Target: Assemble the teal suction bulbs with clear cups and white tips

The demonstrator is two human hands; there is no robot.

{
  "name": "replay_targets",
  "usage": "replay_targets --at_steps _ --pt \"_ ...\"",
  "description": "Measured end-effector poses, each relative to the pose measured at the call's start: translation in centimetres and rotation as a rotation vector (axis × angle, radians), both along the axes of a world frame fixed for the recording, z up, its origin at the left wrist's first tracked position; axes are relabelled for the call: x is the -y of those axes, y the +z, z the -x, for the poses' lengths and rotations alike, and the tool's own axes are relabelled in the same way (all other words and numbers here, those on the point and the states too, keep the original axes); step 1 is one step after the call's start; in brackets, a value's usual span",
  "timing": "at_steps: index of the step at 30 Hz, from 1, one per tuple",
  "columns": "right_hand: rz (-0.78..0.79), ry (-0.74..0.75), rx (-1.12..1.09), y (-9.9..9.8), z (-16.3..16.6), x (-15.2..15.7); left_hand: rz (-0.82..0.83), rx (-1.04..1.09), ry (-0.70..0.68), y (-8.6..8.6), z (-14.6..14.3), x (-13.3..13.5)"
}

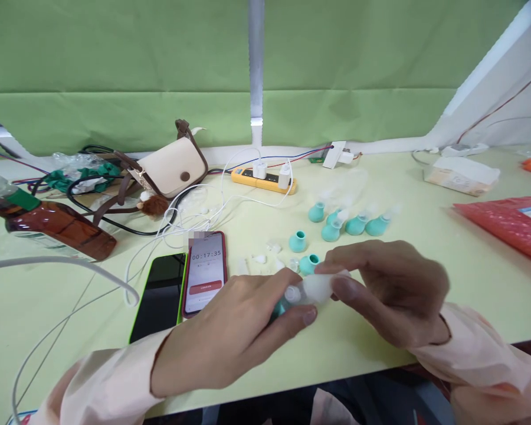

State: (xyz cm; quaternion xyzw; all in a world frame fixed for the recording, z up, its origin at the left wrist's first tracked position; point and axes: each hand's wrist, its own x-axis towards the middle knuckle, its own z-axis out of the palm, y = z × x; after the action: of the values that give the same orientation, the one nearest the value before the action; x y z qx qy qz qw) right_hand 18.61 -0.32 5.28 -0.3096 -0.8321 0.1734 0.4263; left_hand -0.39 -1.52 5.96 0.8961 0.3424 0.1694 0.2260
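My left hand [243, 324] is closed around a teal squeeze bulb, mostly hidden by the fingers. A translucent nozzle [318, 289] sticks out of that grip to the right. With thumb and fingertips, my right hand [393, 289] pinches the nozzle's far end, slightly blurred. Just beyond the hands stand two open-necked teal bulbs, a nearer one [308, 264] and a farther one [298, 241]. Small clear and white plastic pieces [260, 259] lie to their left. Farther back is a group of several teal bulbs [356, 223], some fitted with translucent tips.
Two phones lie left of my hands, one dark with a green edge [159, 292], one showing a timer [205, 277]. Behind are a yellow power strip [263, 180], white cables and a cream handbag [172, 167]. A bottle [57, 227] lies left; a red packet [508, 224] lies right.
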Motion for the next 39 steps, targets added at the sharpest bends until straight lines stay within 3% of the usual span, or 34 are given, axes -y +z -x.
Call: replay_targets --at_steps 4,8,10,13,18,20,23,27,34,39 --pt "-0.031 0.130 0.167 -0.6 0.6 -0.8 -0.059 -0.058 -0.008 -0.1 -0.6 0.7" --pt "-0.286 0.203 0.067 -0.8 1.4 -0.9 -0.041 -0.090 -0.048 0.1 -0.8 0.8" --pt "-0.303 0.292 0.037 -0.7 1.6 -0.7 -0.013 -0.091 -0.132 0.3 -0.7 0.8" --pt "-0.153 0.407 0.010 -0.6 1.4 -0.1 0.014 -0.064 -0.235 0.7 -0.4 0.7" --pt "0.439 0.572 -0.112 -1.6 0.9 0.4 -0.078 -0.132 -0.307 0.8 -0.1 1.0" --pt "0.545 0.453 -0.068 -2.1 1.0 -0.1 -0.099 -0.137 -0.321 1.0 0.1 1.2" --pt "0.297 0.031 0.189 -2.8 1.5 -2.0 -0.136 -0.030 -0.159 1.4 0.8 1.3" --pt "0.114 -0.217 0.373 -4.4 2.1 -5.4 -0.153 0.098 0.094 2.0 1.9 0.7" --pt "-0.022 -0.315 0.522 -7.1 2.0 -7.9 -0.134 0.039 0.184 1.3 1.6 -0.5" --pt "-0.157 -0.337 0.288 -5.1 1.8 -6.2 -0.135 0.054 0.237 0.7 1.4 -0.7"
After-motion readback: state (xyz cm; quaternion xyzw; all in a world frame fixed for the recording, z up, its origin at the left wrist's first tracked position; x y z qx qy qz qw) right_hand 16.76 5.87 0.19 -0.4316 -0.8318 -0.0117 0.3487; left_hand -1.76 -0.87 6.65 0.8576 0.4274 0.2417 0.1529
